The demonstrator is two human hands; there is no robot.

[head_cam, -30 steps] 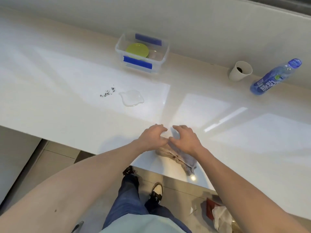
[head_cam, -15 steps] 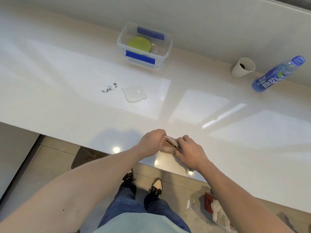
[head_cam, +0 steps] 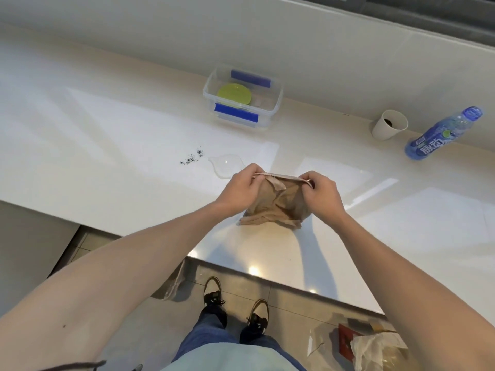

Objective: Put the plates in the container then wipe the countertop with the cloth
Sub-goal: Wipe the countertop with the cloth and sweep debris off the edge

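Both hands hold a beige cloth (head_cam: 276, 204) stretched between them above the white countertop (head_cam: 107, 167). My left hand (head_cam: 242, 187) pinches its left top edge and my right hand (head_cam: 320, 191) pinches its right top edge; the cloth's lower edge rests on the counter. A clear plastic container (head_cam: 242, 99) with blue clips stands at the back, with a green plate (head_cam: 234, 95) inside it. A puddle of water (head_cam: 226, 164) and dark crumbs (head_cam: 191, 158) lie on the counter just beyond my left hand.
A white paper cup (head_cam: 389, 125) and a blue plastic bottle (head_cam: 442, 133) lying on its side rest at the back right by the wall. The counter's front edge runs close below the cloth. On the floor at the right lie bags and a red item (head_cam: 375, 346).
My hands gathered the cloth from the counter's front edge, lifted it and spread it open between them, farther in over the counter.
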